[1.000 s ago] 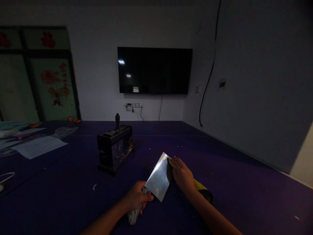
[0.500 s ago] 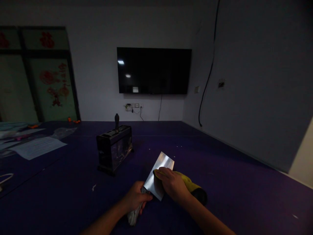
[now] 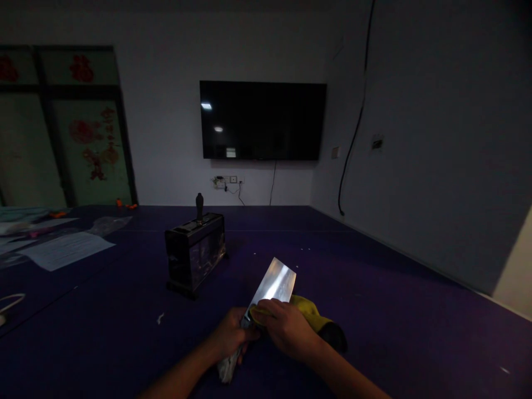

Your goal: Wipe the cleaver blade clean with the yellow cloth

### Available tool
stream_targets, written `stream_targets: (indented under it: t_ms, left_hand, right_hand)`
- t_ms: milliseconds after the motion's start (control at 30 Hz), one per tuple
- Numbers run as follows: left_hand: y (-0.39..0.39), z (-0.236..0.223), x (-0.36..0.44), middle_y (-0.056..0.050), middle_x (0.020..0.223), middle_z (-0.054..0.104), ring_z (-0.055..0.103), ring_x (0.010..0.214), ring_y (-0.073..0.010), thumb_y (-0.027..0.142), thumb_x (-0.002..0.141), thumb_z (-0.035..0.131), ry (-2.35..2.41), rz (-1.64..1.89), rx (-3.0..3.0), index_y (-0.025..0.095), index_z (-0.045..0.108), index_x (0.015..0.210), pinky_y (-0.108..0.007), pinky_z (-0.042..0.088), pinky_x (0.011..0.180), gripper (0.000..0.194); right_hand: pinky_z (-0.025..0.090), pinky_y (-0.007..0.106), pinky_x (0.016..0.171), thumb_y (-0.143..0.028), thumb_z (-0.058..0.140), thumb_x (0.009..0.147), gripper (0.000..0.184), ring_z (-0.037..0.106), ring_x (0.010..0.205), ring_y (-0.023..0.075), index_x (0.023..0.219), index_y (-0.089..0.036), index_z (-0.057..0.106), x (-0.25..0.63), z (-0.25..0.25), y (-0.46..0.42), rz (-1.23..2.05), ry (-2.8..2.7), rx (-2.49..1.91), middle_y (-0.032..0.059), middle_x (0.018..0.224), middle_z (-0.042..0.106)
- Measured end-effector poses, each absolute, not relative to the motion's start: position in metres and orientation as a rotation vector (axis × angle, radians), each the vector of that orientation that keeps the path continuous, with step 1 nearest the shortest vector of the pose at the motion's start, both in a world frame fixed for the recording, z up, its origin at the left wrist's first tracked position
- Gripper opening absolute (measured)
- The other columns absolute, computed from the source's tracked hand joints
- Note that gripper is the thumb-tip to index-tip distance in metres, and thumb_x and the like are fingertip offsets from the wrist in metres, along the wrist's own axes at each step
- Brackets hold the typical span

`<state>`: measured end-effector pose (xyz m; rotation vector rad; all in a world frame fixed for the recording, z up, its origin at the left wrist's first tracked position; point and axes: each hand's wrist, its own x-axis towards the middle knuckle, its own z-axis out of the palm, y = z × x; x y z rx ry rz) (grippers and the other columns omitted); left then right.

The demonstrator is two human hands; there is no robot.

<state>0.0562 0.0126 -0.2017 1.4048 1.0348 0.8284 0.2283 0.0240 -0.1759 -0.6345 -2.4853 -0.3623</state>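
Note:
My left hand (image 3: 231, 334) is closed round the pale handle of a cleaver (image 3: 274, 281), whose broad shiny blade points up and away from me. My right hand (image 3: 285, 327) presses a yellow cloth (image 3: 310, 314) against the lower part of the blade, close to the handle, its fingers closed on the cloth. The rest of the cloth trails to the right onto the dark purple surface (image 3: 374, 310). A black knife block (image 3: 194, 252) with one dark handle sticking out of its top stands just beyond, to the left.
Sheets of paper (image 3: 64, 249) and clear plastic lie at the far left, and a white cable (image 3: 9, 303) at the left edge. A dark television (image 3: 262, 120) hangs on the back wall above a socket strip. A grey wall runs along the right.
My right hand has slid the yellow cloth down the blade from its far right edge to near the handle. My left hand has kept the cleaver almost still.

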Motion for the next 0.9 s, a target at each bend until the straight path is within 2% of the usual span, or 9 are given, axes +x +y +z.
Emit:
stream_targets:
  t_ms: [367,633,767,900]
  left_hand:
    - [0.010,-0.201,0.056,0.010,0.039,0.042,0.036,0.027,-0.0057,0.032,0.060,0.063,1.102,0.825,1.400,0.016,0.049,0.079,-0.017,0.032,0.030,0.028]
    - [0.012,-0.202,0.059,0.008,0.039,0.043,0.035,0.028,-0.0057,0.032,0.060,0.062,1.016,0.877,1.461,0.015,0.049,0.070,-0.017,0.030,0.029,0.023]
    - [0.013,-0.203,0.059,0.007,0.040,0.044,0.036,0.028,-0.0060,0.034,0.060,0.063,1.000,0.889,1.461,0.015,0.050,0.072,-0.018,0.031,0.029,0.026]
    - [0.012,-0.202,0.058,0.008,0.040,0.043,0.035,0.027,-0.0059,0.030,0.060,0.063,1.015,0.887,1.440,0.015,0.050,0.072,-0.018,0.031,0.029,0.023]
  right_hand:
    - [0.049,0.028,0.071,-0.006,0.038,0.078,0.038,0.058,0.082,0.0178,0.107,-0.020,0.059,0.231,-0.189,0.038,-0.395,-2.265,-0.868,0.0071,0.102,0.061]
    - [0.048,0.026,0.064,-0.014,0.039,0.083,0.032,0.057,0.079,0.0162,0.110,-0.022,0.055,0.225,-0.180,0.022,-0.360,-2.488,-0.672,0.0056,0.101,0.060]
    - [0.047,0.026,0.062,-0.016,0.037,0.085,0.031,0.057,0.078,0.0160,0.111,-0.023,0.053,0.223,-0.177,0.019,-0.342,-2.510,-0.655,0.0045,0.101,0.060]
    - [0.048,0.026,0.062,-0.017,0.038,0.086,0.029,0.057,0.077,0.0159,0.109,-0.023,0.054,0.224,-0.177,0.021,-0.341,-2.504,-0.667,0.0040,0.100,0.060]
